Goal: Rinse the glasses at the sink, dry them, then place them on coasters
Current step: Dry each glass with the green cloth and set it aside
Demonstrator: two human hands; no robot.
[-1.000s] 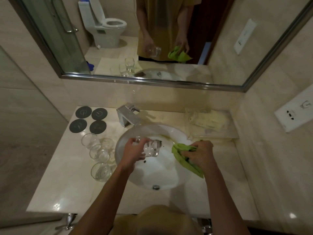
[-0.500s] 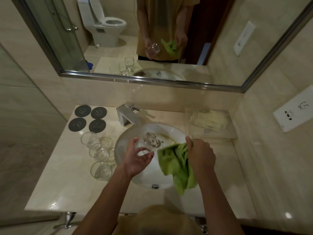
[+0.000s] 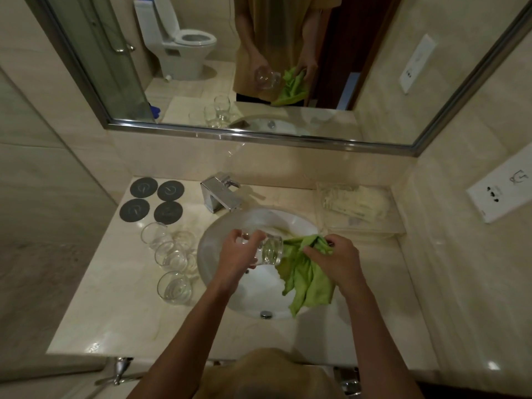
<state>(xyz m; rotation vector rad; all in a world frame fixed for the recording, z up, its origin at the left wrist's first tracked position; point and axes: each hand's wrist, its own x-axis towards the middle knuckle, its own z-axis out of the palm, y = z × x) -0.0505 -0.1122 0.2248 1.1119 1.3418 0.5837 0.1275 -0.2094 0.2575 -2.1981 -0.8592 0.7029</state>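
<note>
Two hands work above the white sink [image 3: 230, 226]. The left hand [image 3: 239, 251] grips a clear glass [image 3: 270, 250], tipped on its side over the basin, its mouth turned toward a green cloth [image 3: 305, 277]. The right hand [image 3: 334, 257] pinches that cloth in curled fingers, and the loose end hangs down into the bowl. On the bench [image 3: 115, 312], left of the sink, more glasses [image 3: 174, 287] stand clustered just in front of four dark round coasters [image 3: 169, 191]. A chrome tap [image 3: 218, 194] sits behind the basin.
</note>
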